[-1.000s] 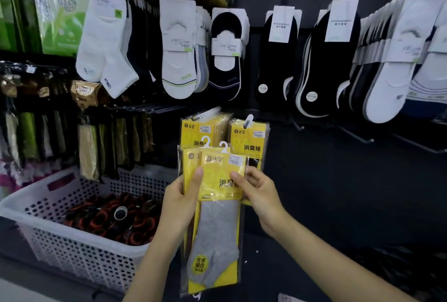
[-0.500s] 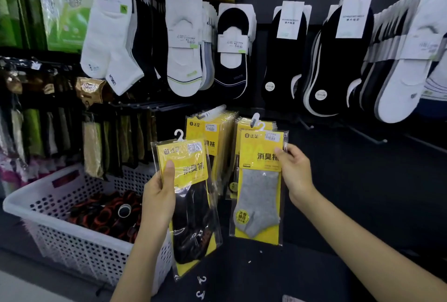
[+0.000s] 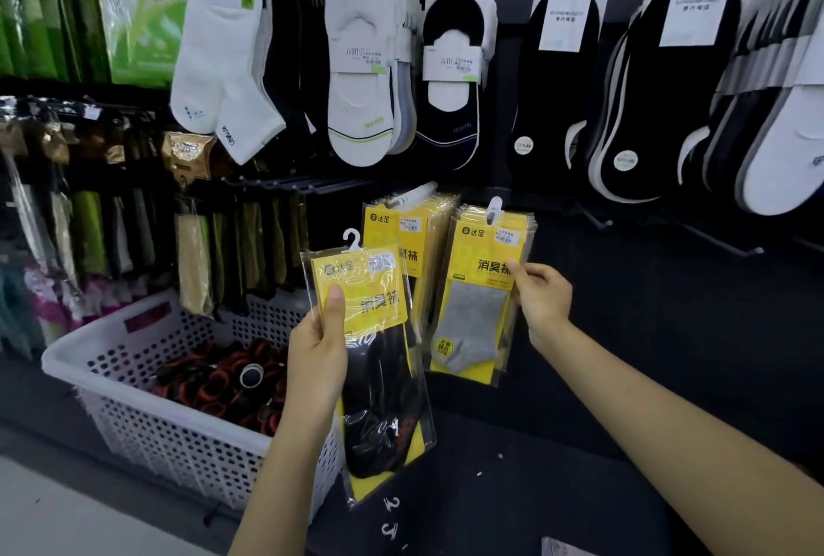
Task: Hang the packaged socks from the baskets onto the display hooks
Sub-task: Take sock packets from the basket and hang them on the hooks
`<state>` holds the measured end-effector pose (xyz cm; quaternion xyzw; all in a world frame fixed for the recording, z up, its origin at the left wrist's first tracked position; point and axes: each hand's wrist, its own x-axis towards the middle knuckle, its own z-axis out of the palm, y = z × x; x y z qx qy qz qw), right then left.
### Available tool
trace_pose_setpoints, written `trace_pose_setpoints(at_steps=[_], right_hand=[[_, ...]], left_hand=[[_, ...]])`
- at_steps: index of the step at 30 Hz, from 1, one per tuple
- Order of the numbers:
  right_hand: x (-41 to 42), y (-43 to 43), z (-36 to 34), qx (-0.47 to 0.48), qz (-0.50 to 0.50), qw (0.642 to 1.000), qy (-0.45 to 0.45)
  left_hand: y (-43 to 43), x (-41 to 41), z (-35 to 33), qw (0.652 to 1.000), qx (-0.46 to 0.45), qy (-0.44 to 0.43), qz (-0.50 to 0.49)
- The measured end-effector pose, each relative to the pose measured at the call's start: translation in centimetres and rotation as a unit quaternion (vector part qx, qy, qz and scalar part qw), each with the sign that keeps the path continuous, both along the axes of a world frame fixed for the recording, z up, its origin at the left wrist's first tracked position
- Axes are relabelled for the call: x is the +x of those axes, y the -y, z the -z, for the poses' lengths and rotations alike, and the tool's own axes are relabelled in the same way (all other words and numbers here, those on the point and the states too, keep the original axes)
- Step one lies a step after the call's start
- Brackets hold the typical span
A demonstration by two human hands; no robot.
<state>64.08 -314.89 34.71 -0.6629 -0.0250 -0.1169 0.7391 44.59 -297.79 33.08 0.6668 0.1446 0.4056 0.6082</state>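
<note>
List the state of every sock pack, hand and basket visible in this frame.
Black-sock pack: off the display, held upright in the left hand, hanger free.
Grey-sock pack: hanging at the front of its row, right edge pinched by the right hand.
Left yellow stack: hanging, untouched.
White basket: on the floor, holding black-and-orange items.

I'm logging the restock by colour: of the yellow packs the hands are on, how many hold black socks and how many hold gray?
Black-sock pack, gripped by the left hand: 1
Gray-sock pack, pinched by the right hand: 1
Total: 2
</note>
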Motion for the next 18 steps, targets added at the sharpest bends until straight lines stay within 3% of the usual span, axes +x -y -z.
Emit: trace_pose_setpoints(at_steps=[7, 12, 18], right_hand=[[-0.6, 1.5, 2.6, -0.042, 0.058, 0.997, -0.028], [-5.6, 0.6, 2.0, -0.036, -0.106, 0.994, 0.001], [-10.6, -0.6, 0.9, -0.036, -0.292, 0.956, -0.001]], left_hand=[[0.6, 0.4, 0.0, 1.0, 0.001, 0.013, 0.018], [1.6, 1.3, 0.5, 0.998, -0.013, 0.017, 0.064], [3.5, 1.3, 0.4, 0.99, -0.006, 0.02, 0.139]])
